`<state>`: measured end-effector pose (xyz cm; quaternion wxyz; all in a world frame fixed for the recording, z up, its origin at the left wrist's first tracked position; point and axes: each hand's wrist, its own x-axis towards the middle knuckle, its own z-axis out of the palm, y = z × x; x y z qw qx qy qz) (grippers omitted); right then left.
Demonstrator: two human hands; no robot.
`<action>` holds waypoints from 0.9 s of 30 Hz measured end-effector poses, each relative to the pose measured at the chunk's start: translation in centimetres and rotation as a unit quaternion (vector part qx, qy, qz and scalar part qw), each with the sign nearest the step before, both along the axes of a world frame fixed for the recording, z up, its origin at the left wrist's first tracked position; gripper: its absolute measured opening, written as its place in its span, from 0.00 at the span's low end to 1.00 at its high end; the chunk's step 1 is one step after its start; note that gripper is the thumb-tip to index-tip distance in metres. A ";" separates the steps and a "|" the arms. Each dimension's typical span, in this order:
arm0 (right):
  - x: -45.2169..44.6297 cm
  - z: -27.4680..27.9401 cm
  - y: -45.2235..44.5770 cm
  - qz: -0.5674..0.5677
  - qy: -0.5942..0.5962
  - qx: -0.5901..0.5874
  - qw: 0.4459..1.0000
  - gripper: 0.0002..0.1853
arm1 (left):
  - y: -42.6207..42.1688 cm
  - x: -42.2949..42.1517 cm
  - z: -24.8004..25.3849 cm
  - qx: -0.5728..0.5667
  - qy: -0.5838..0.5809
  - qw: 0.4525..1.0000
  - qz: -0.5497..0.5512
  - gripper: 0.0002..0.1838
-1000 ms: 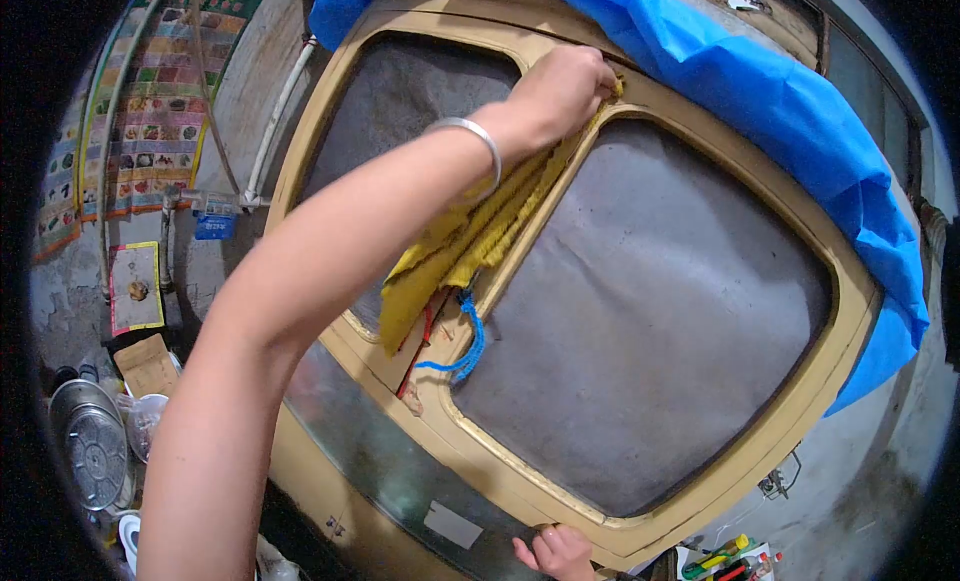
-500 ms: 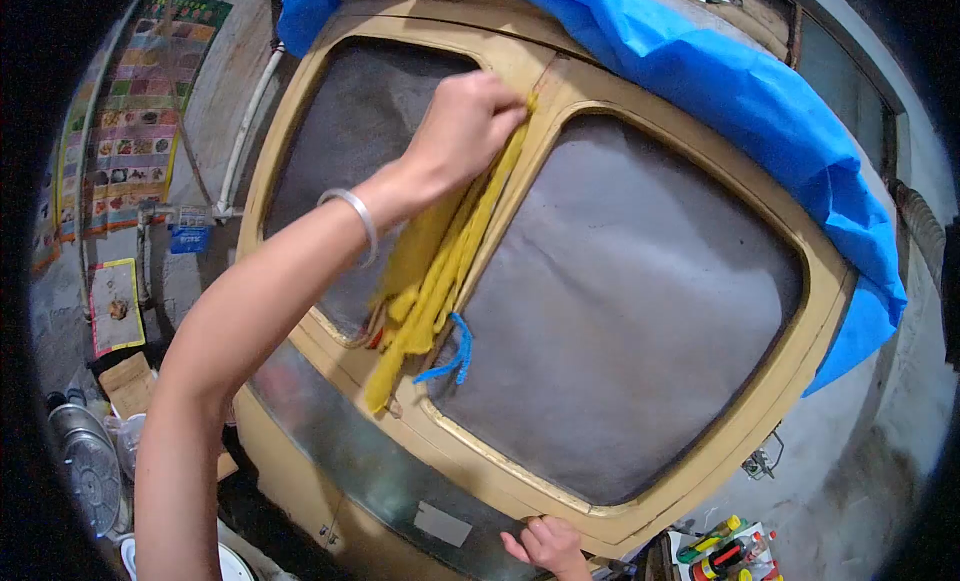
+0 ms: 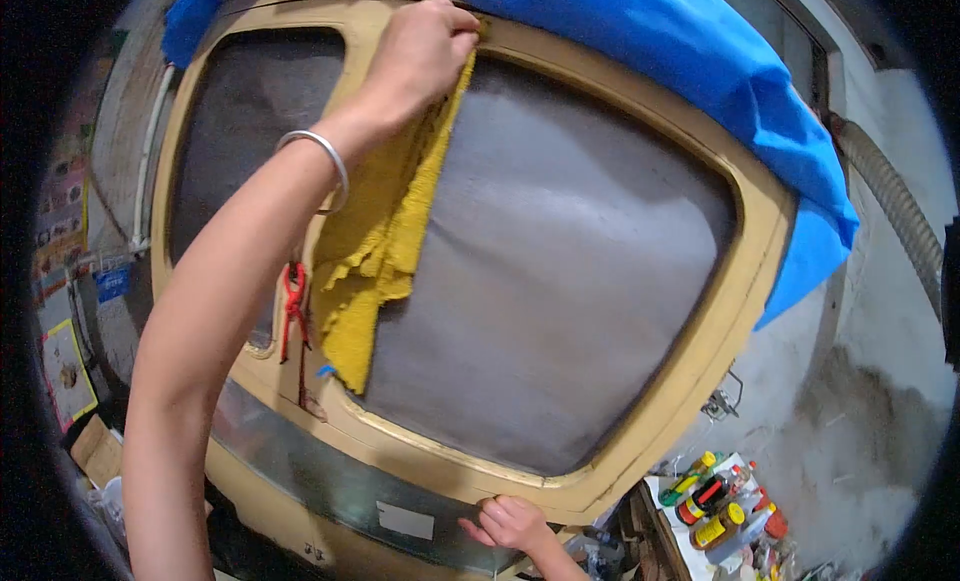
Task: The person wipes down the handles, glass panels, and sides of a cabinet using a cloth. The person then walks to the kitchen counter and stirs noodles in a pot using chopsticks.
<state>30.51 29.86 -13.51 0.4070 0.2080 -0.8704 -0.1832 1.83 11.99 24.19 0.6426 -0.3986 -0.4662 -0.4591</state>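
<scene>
The left hand (image 3: 425,56) is closed at the fingertips, pinching the upper end of a yellow cloth (image 3: 400,251) near the top rail of a tan cabinet (image 3: 650,451). The cloth lies directly below that hand, falling in folds over the middle upright and the left edge of the larger grey panel (image 3: 570,271); its lower end is loose, just beside a scrap of blue string (image 3: 326,371). The grip at one end probably explains the long hang, the remainder being left unsupported. The right hand (image 3: 510,522) is at the cabinet's lower edge, well apart from the cloth, thumb out and fingers curled; whether it grips the edge or merely rests there cannot be told. Its position suggests bracing. A red cord (image 3: 293,291) is knotted beside the cloth, on the side of the smaller panel (image 3: 245,111), presumably as a door pull or tie. A blue sheet (image 3: 680,71) drapes the cabinet top, apparently as a dust cover. Bottles (image 3: 718,526) stand grouped to the right, near the cabinet, untouched by either hand.
</scene>
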 end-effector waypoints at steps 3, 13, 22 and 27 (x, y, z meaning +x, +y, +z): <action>0.1 -1.5 0.6 0.011 -0.008 -0.055 0.998 0.19 | 1.9 2.1 0.5 -0.008 0.028 0.999 -0.020 0.10; 0.2 -1.9 0.8 0.015 -0.035 -0.090 0.995 0.20 | 8.7 12.9 1.8 -0.057 0.076 0.995 -0.026 0.09; 0.5 -0.9 1.3 0.144 -0.021 -0.129 0.981 0.18 | 15.5 23.6 1.6 -0.118 0.157 0.975 -0.103 0.04; 0.1 -1.3 1.6 0.182 -0.018 -0.149 0.972 0.17 | 17.3 25.7 1.7 -0.111 0.191 0.972 -0.074 0.05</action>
